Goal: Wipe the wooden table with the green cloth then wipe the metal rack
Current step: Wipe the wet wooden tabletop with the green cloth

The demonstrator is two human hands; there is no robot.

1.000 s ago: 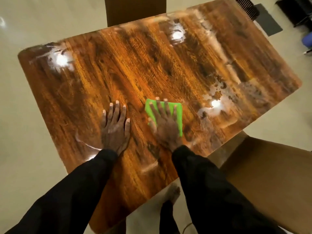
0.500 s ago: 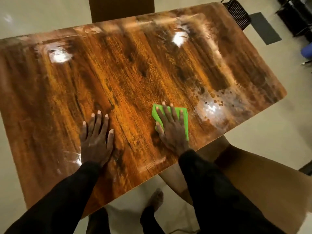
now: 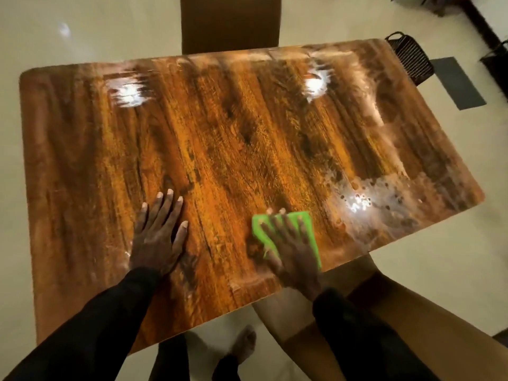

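The glossy wooden table [image 3: 233, 138] fills the view. A folded green cloth [image 3: 305, 221] lies flat on it near the front edge, right of centre. My right hand [image 3: 291, 248] presses on the cloth with spread straight fingers and covers most of it. My left hand [image 3: 158, 237] rests flat on the bare wood to the left, fingers straight. A wet, spotted smear [image 3: 384, 193] shines on the table to the right of the cloth. A dark metal wire rack [image 3: 411, 60] stands off the table's far right corner.
A brown chair back [image 3: 231, 23] stands behind the table's far edge. Another brown chair [image 3: 412, 312] sits at the front right corner, under my right arm. A dark mat [image 3: 456, 82] lies on the pale floor beyond the rack. My feet show below the table edge.
The view has swung, so the table looks turned and the rack shows more. My right hand and the cloth have slid nearer the front edge. My left hand stays flat on the wood.
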